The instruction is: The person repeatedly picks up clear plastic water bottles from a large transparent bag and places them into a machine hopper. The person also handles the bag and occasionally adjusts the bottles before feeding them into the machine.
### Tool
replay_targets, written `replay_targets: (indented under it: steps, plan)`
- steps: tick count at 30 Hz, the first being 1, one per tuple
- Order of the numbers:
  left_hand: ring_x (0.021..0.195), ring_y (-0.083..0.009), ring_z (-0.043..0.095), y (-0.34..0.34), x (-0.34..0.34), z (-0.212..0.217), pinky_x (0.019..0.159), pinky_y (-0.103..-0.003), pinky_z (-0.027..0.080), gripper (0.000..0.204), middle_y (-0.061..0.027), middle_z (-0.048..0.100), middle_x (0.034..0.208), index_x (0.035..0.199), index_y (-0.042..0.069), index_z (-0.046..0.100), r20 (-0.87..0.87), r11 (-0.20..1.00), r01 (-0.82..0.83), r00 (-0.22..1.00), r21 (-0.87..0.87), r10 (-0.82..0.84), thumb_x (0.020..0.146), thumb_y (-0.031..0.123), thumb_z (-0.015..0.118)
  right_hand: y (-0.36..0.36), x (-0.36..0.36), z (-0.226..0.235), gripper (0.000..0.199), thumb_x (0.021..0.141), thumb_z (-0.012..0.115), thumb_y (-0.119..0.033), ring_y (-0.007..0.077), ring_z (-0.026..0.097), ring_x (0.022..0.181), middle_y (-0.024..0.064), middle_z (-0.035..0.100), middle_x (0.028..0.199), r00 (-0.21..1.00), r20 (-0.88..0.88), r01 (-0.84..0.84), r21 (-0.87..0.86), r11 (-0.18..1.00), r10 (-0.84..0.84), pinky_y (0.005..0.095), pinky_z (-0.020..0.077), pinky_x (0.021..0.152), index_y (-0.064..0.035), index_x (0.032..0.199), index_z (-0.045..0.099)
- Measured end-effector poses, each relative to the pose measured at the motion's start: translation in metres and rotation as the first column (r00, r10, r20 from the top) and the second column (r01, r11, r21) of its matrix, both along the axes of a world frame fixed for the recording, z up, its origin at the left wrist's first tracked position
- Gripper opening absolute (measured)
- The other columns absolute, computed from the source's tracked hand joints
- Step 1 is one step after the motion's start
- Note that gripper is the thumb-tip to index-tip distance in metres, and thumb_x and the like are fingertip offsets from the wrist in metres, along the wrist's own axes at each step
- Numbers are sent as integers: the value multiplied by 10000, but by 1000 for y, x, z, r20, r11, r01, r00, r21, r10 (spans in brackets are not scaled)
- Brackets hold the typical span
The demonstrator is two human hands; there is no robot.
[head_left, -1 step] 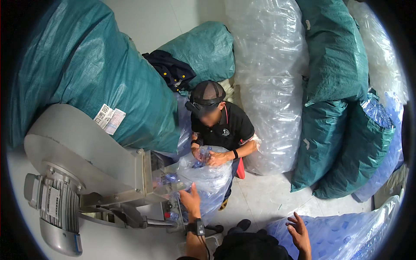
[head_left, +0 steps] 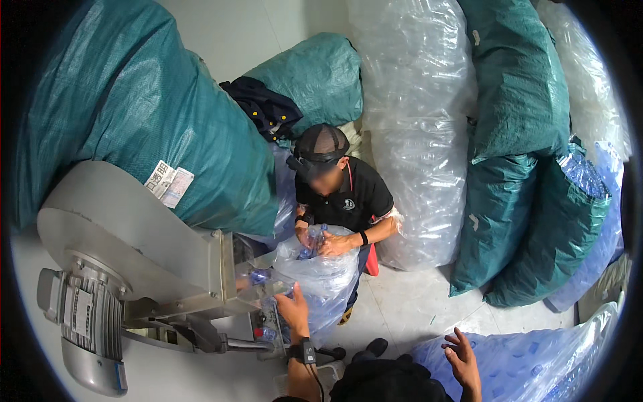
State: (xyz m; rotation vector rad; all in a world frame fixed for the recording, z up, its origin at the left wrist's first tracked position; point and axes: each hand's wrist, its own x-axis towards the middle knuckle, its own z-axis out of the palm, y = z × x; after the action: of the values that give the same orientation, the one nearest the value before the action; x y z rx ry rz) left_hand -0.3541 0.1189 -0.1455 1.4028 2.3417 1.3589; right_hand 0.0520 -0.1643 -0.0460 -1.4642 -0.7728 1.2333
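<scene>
At the clear plastic guard point(head_left: 264, 289) of a grey metal machine, my left hand point(head_left: 293, 311) is raised with its thumb up and fingers apart, holding nothing I can see. Inside the guard is a blue-tinted plastic bottle point(head_left: 260, 275). Below that hand, a small bottle with a red cap point(head_left: 266, 333) rests by the machine. My right hand point(head_left: 463, 362) is open and holds nothing, hovering over a big clear bag of bluish bottles point(head_left: 522, 362). Across from me a co-worker point(head_left: 348, 194) grips clear bottles point(head_left: 313, 246) above an open plastic bag point(head_left: 335, 268).
The machine's rounded housing point(head_left: 127, 221) and motor point(head_left: 90, 318) fill the left side. Behind it lies a large green woven sack point(head_left: 167, 114). Tall clear bags point(head_left: 418, 181) and more green sacks point(head_left: 516, 87) stand at the back and right. A dark jacket point(head_left: 261, 107) lies among the sacks.
The bottle inside the guard has shifted slightly left, and the co-worker's bottles have moved a little. My hands stay in place.
</scene>
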Motion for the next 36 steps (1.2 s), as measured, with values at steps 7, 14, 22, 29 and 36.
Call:
replay_targets:
  steps: [7, 14, 22, 29, 36]
  plan:
    - [839, -264, 709, 5, -116, -57, 625, -288, 605, 480, -190, 637, 1162, 1275, -63, 521, 779, 863, -414, 625, 291, 37, 995, 319, 603, 0, 4, -2, 779, 966, 715, -200, 298, 597, 1216, 238, 540, 1414, 1000, -12, 15, -34, 999, -15, 392, 477, 1011, -47, 1597, 285]
    - [708, -190, 697, -24, -50, -59, 426, -221, 468, 674, -119, 691, 950, 1367, 52, 458, 991, 987, 153, 132, -47, 27, 1000, 610, 544, 1, 4, -10, 788, 959, 727, -210, 306, 599, 1224, 243, 537, 1421, 1000, 9, 10, -16, 1000, -10, 407, 485, 1009, -50, 1596, 290]
    - [895, -211, 740, -75, 124, -36, 582, -292, 546, 594, -137, 691, 1193, 1488, 103, 328, 919, 518, 801, 388, -299, -71, 1043, 413, 571, -6, -2, 10, 785, 954, 723, -190, 316, 581, 1271, 238, 510, 1464, 999, -21, 40, -30, 999, -40, 414, 490, 1015, -49, 1594, 291]
    - [864, -213, 738, -95, 232, 42, 631, -339, 593, 549, -125, 725, 1116, 1437, 43, 446, 674, -29, 982, 106, -186, -731, 988, 268, 667, -38, -10, 87, 687, 968, 717, -174, 263, 533, 1346, 184, 521, 1486, 997, 71, 37, 86, 996, -44, 388, 418, 1134, -16, 1543, 376]
    - [960, -316, 689, -130, 324, 176, 810, -385, 578, 336, -182, 694, 1118, 1256, 15, 625, 209, -484, 868, -497, 114, -842, 952, 143, 688, -104, -22, 189, 527, 945, 748, -214, 374, 544, 1280, 240, 534, 1432, 957, 288, -117, 459, 881, -23, 451, 431, 1073, 14, 1392, 588]
